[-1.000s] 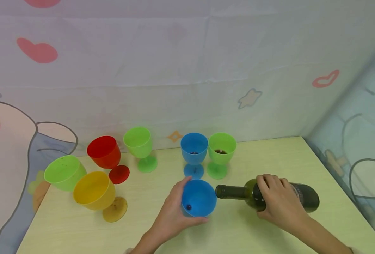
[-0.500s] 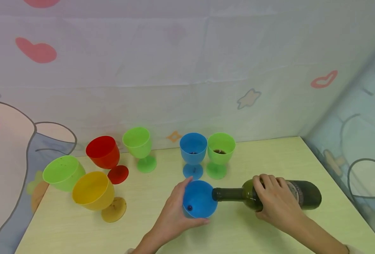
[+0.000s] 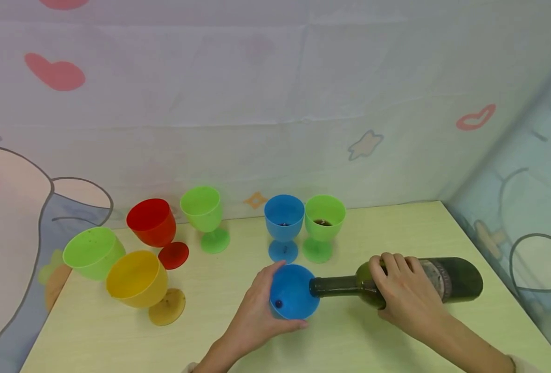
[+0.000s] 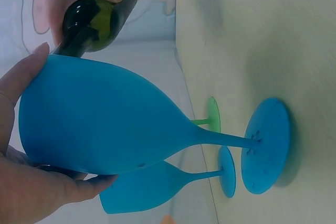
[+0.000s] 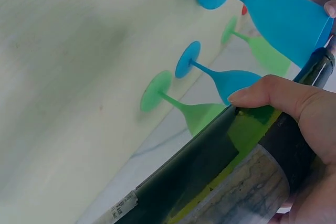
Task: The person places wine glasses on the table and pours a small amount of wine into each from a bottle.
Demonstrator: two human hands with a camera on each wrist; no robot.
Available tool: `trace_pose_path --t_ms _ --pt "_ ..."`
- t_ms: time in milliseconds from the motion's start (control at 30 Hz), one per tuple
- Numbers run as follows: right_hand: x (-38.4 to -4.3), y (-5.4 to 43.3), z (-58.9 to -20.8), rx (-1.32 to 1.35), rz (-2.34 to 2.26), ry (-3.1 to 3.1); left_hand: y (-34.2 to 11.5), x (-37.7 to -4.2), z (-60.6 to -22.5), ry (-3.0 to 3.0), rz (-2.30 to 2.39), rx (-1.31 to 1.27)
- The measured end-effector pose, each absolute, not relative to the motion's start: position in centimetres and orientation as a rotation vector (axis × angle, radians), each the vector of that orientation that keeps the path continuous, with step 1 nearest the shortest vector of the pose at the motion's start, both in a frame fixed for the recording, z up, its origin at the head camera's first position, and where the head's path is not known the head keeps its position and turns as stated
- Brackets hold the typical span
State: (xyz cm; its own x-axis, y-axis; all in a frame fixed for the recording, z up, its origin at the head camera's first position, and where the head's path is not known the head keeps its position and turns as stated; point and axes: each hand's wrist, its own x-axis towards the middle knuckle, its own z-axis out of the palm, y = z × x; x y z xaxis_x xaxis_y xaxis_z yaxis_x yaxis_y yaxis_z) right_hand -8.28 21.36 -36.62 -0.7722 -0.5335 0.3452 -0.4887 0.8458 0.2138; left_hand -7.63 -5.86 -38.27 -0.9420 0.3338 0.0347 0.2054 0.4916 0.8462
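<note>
My left hand [image 3: 261, 308] grips the bowl of a blue goblet [image 3: 296, 298] near its rim, thumb on one side and fingers on the other. That goblet's foot stands on or just above the table in the left wrist view; a small dark spot shows inside the bowl. My right hand [image 3: 408, 292] holds a dark green wine bottle [image 5: 226, 166] round its shoulder, lying nearly level. The bottle's mouth [image 3: 315, 287] reaches over the right rim of the blue goblet. No stream of liquid can be made out.
Behind stand another blue goblet [image 3: 285, 215] and a green goblet [image 3: 325, 212], each with dark liquid inside. To the left are a red goblet [image 3: 153, 224], a yellow goblet [image 3: 138, 280] and two green ones. A printed cloth [image 3: 257, 93] hangs behind the table.
The bottle's mouth has shifted left and over the blue goblet's rim. Its base has swung up and to the right. The left hand and goblet have barely moved.
</note>
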Motion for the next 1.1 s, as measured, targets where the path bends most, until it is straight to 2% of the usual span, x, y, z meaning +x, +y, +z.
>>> trace_pose_path --t_ms 1100 --pt "-8.7 20.8 -34.5 0.805 -0.287 -2.575 -5.9 -8.3 -38.6 2.669 1.531 0.442"
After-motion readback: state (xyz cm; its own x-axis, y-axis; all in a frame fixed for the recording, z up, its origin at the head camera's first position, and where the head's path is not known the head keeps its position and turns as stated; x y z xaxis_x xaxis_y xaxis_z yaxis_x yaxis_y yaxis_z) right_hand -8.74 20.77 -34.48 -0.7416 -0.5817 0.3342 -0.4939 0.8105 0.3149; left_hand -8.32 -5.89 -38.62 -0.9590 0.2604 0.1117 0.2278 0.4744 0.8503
